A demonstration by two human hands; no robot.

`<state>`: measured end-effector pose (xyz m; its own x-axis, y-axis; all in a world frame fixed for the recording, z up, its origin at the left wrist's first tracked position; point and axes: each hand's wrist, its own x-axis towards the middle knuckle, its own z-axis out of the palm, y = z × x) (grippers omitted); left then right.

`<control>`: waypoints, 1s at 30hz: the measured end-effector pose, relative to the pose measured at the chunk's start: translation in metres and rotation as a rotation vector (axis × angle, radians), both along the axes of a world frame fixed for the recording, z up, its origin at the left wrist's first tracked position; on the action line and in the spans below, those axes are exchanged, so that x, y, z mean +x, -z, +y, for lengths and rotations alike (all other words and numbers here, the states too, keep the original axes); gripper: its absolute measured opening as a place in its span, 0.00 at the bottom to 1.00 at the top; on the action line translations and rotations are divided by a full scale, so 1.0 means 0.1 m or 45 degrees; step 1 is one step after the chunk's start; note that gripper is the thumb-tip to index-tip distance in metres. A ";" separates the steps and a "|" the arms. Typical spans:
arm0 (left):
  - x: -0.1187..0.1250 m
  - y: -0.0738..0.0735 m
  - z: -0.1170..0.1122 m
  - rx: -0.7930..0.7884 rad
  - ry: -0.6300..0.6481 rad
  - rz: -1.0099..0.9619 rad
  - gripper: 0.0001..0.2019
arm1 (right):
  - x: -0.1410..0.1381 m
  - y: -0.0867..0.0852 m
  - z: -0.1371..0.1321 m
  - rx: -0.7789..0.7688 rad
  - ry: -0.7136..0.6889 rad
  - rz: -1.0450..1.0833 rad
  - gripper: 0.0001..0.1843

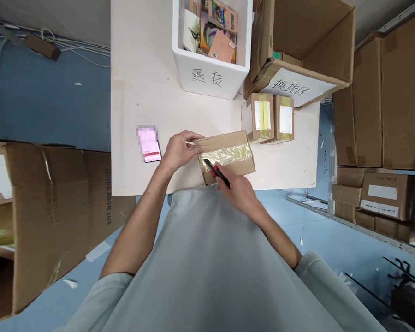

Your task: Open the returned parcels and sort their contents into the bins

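Note:
A small cardboard box (pixel 224 140) lies slightly tilted at the front edge of the table, with shiny clear tape along its top face. My left hand (pixel 180 150) grips the box's left end, thumb on the top and fingers at the far side. In my right hand (pixel 240 191) is a black and red utility knife (pixel 222 177). Its tip points up and left, over the taped face near the left end; whether the blade touches the tape I cannot tell. To the left of my left hand, a phone (pixel 150 144) with a lit pink screen rests on the table.
On the white table (pixel 141 97) stands a white foam bin (pixel 207 76) holding books. Right of it is a large open carton (pixel 311 76), with two taped boxes (pixel 263 117) before it. Shelved cartons (pixel 382 193) line the right; another big carton (pixel 65 207) stands left.

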<state>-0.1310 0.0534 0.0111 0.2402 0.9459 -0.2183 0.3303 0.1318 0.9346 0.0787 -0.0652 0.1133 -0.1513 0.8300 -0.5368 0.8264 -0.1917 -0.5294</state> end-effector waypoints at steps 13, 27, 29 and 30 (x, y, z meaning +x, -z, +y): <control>0.07 -0.02 -0.04 -0.019 -0.089 0.064 0.14 | -0.56 -0.27 0.31 -0.137 -0.149 -0.403 0.30; 0.05 0.08 -0.02 0.004 -0.080 0.017 0.15 | -0.76 -0.28 0.00 -0.251 -0.219 -0.512 0.32; 0.03 0.10 -0.02 0.012 -0.073 0.019 0.16 | -0.70 -0.30 -0.03 -0.268 -0.257 -0.499 0.34; 0.02 0.10 -0.03 0.011 -0.075 0.018 0.16 | -0.63 -0.32 -0.05 -0.265 -0.276 -0.481 0.34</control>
<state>-0.1289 0.0507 0.0010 0.1813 0.9602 -0.2126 0.3351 0.1429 0.9313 0.0152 -0.0706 0.1449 -0.0714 0.6701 -0.7388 0.9861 -0.0638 -0.1531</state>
